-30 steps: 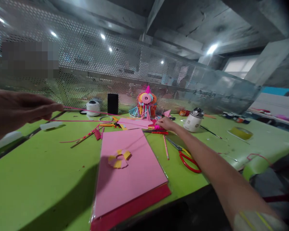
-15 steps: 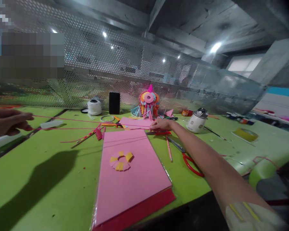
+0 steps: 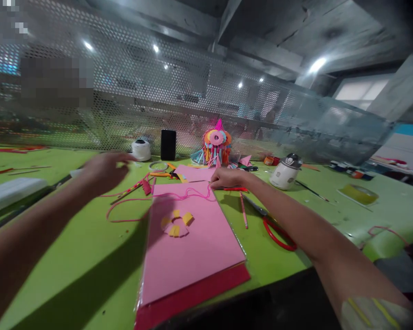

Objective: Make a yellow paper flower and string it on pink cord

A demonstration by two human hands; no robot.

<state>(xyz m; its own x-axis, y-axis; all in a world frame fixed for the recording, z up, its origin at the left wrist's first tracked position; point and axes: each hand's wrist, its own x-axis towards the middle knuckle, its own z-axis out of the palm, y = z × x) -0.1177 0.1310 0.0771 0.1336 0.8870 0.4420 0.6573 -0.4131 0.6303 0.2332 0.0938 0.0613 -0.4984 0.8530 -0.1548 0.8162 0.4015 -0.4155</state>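
My right hand (image 3: 226, 178) is closed at the top right corner of a pink paper sheet (image 3: 189, 275), pinching the end of a thin pink cord (image 3: 187, 195). The cord lies slack in loops across the top of the sheet and onto the green table at its left. My left hand (image 3: 106, 172), slightly blurred, is stretched out over the table with no cord in it; its forefinger points toward a white rounded container (image 3: 141, 150) with a dark top. A pink-and-yellow paper ring (image 3: 176, 233) rests on the sheet, partly shaded by my left arm.
Red-handled scissors (image 3: 278, 234) and a pink pencil (image 3: 244, 211) lie beside the sheet. Behind stand a black phone-like slab (image 3: 168, 144), a colourful tasselled paper ornament (image 3: 216, 140) and a white lidded bottle (image 3: 285, 173). A perforated metal screen (image 3: 141, 101) borders the table.
My left hand has let go of the cord and moved right and forward toward the white container. The cord, taut before, has dropped slack onto the sheet. My right hand stays in place.
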